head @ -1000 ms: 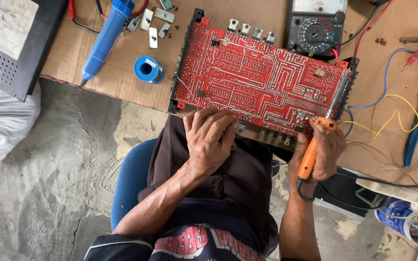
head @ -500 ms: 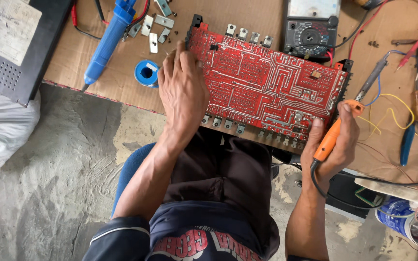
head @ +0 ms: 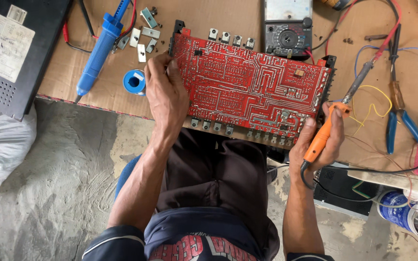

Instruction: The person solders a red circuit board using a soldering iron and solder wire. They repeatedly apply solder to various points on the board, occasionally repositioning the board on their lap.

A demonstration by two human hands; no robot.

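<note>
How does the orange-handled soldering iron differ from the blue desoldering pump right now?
The orange-handled soldering iron is gripped in the right hand, raised beside the red circuit board; the blue desoldering pump lies untouched on the cardboard, past the left hand. The iron is slim with a thin metal tip and cord; the pump is thicker, all blue. Both are long and angled alike.

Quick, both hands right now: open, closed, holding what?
Left hand: open, fingers spread, resting on the left end of the red circuit board.
Right hand: closed around the orange-handled soldering iron.

Circuit board (head: 252, 92) centre — solder spool (head: 134, 81) left, pliers (head: 398, 116) right.
</note>
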